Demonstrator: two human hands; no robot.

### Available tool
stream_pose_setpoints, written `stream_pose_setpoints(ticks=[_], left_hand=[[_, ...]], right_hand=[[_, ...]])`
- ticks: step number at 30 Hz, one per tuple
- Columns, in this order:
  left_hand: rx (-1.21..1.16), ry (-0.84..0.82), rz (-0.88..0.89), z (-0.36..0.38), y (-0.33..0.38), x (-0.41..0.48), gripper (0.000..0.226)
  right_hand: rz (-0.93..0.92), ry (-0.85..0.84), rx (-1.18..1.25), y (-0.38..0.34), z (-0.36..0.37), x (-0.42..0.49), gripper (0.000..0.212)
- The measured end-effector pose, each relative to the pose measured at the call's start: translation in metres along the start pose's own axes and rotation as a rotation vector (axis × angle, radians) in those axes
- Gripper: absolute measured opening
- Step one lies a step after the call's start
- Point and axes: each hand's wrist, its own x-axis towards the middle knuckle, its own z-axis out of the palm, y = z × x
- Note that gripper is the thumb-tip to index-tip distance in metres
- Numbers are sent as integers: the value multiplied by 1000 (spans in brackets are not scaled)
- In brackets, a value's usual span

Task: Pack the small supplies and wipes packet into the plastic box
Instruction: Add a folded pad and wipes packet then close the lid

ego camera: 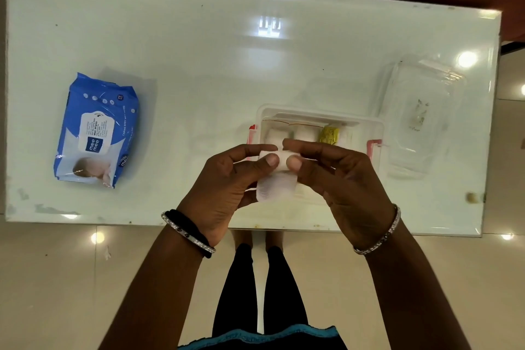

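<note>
We look down from head height at a glossy white glass table, and we use the clear plastic box near the table's front edge as our landmark. The box is open, with pink latches on its left and right ends. Inside, along its far wall, we see two white rolls side by side, a small yellow packet just to the right of them, and a thin red line along the wall that we cannot identify. Directly over the front half of the box, both bare hands hold one white gauze roll between them. The left hand pinches the roll's left end, thumb on the near side and fingers curled over the top. The right hand pinches the right end in the same way, so both sets of fingers are closed on the roll. A loose tail of gauze hangs from the roll toward us. We cannot tell whether the roll touches the box. Each wrist wears a silver bangle, and the left wrist also carries a black band. Far to the left of the box, well apart from it, a blue wet wipes packet lies flat on the table. Just beyond the box's right end rests a clear plastic lid.
</note>
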Motion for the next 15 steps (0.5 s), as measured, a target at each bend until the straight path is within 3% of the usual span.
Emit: stream_pose_setpoints(ticks=[3,7,10,15], left_hand=[[-23,-33,9,-1,0,1,39],[-29,-32,25,-1,-1,3,42],[-24,-25,20,-2,1,4,45],[-46,-20,-14,0,5,6,42]], right_hand=[[80,67,67,-3,2,2,52],[103,114,20,-3,1,6,37],[74,128,-7,-2,0,6,30],[-20,98,-73,0,-4,7,37]])
